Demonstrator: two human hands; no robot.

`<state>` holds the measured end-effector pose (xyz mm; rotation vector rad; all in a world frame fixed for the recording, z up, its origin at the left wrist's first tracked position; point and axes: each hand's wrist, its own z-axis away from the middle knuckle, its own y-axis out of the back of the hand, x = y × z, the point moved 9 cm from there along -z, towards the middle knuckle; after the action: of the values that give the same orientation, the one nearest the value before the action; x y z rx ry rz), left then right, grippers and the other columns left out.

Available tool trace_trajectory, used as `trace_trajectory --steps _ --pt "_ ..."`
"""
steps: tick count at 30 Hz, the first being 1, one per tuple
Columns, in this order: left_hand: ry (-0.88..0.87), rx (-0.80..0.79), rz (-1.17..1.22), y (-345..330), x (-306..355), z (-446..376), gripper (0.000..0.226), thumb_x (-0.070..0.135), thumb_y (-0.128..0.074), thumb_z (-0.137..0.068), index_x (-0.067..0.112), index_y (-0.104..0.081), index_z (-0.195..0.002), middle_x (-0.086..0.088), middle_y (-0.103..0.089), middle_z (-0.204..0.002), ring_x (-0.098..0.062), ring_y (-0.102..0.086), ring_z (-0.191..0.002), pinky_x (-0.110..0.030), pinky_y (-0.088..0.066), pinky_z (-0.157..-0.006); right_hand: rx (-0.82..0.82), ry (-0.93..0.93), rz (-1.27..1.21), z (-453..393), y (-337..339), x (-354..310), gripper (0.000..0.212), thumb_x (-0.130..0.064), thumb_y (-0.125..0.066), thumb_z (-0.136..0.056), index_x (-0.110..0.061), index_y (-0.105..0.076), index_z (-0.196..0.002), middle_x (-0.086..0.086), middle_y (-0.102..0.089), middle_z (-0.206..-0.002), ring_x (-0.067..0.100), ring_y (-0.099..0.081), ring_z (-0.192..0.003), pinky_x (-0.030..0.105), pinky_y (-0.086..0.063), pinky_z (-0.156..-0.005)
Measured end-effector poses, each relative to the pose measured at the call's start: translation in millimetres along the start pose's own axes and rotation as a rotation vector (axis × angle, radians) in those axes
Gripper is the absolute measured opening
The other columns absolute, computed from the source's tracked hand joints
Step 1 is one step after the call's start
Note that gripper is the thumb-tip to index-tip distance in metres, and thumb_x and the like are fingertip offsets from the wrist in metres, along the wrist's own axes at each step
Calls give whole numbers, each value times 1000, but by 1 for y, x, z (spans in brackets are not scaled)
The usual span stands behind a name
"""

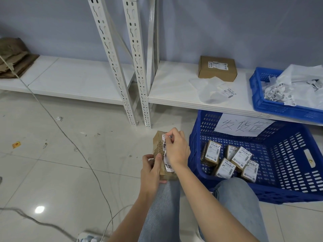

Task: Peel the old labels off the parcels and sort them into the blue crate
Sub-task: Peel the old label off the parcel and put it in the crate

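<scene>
Tiled floor (70, 172), pale, scuffed; cable trails across left. Near centre: left hand (151, 170) curled round small cardboard parcel (158, 151), steadying it above knee. Right hand (176, 147) just right of parcel, fingertips pinching white label (166, 154), part lifted, crumpled. Judgement: pull low and slow along face, keep parcel braced, so label comes whole. Right, just beside: big blue crate (288, 154) on floor, several labelled parcels inside. Far: white shelf (174, 88), another box (217, 69), smaller blue crate (258, 95) holding paper scraps.
</scene>
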<state>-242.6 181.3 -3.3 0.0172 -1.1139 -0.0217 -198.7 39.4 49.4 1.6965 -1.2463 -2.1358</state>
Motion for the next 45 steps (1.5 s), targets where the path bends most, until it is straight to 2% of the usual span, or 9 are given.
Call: trace_trajectory --steps 15,20,27,31,32,34,36,41,45 --pt "11 7 -5 -10 0 2 24 33 -51 -101 12 -50 -114 -5 -68 -99 -19 -72 -79 -33 -57 -51 39 -21 59 2 6 10 7 -20 -50 -99 -22 -50 -92 -10 -56 -92 13 -56 -75 28 -32 -60" --pt "34 8 -3 -12 -1 -1 25 35 -51 -100 13 -51 -110 -10 -67 -102 -22 -71 -83 -32 -57 -50 54 -28 -38 4 8 17 5 -18 -53 -97 -22 -56 -95 -9 -51 -90 9 -51 -71 26 -35 -63" --pt "14 6 -24 -10 0 -3 28 37 -51 -99 12 -51 -112 -7 -67 -102 -20 -72 -82 -34 -59 -52 78 -18 -146 5 10 15 23 -12 -56 -95 -27 -60 -112 -5 -46 -100 7 -51 -76 33 -51 -75" --pt "22 16 1 -9 0 -2 26 35 -50 -100 11 -50 -110 -7 -68 -98 -16 -72 -75 -32 -57 -49 79 -77 -191 1 12 19 50 -4 -55 -94 -30 -50 -135 -3 -39 -112 5 -50 -67 28 -52 -74" --pt "26 19 7 -9 0 -2 24 34 -50 -100 11 -50 -109 -6 -68 -97 -14 -71 -74 -31 -57 -48 77 -100 -188 -1 13 21 46 -4 -54 -94 -27 -53 -133 -4 -36 -113 7 -53 -70 27 -51 -75" --pt "30 20 7 -9 0 -2 24 34 -50 -100 12 -50 -109 -4 -68 -96 -12 -71 -72 -31 -57 -49 72 -100 -102 -3 14 23 32 -7 -54 -95 -23 -64 -121 -5 -36 -113 14 -56 -90 23 -47 -77" --pt "34 21 6 -9 -1 -2 24 34 -50 -101 12 -49 -110 -3 -68 -97 -12 -71 -75 -32 -58 -49 86 -76 43 -2 15 26 26 -15 -58 -93 -28 -67 -113 -4 -42 -116 16 -47 -106 22 -39 -83" --pt "26 30 -5 -8 0 -3 27 34 -50 -100 10 -50 -112 -3 -67 -98 -16 -71 -81 -31 -57 -48 104 -12 89 -3 15 25 20 -15 -58 -93 -28 -66 -106 -6 -49 -119 15 -43 -109 24 -34 -87" --pt "23 25 0 -8 1 -2 28 34 -49 -101 10 -50 -113 -4 -67 -98 -19 -71 -82 -31 -57 -48 118 51 96 -1 14 18 16 -11 -58 -92 -24 -62 -100 -8 -56 -109 15 -45 -106 21 -30 -82"
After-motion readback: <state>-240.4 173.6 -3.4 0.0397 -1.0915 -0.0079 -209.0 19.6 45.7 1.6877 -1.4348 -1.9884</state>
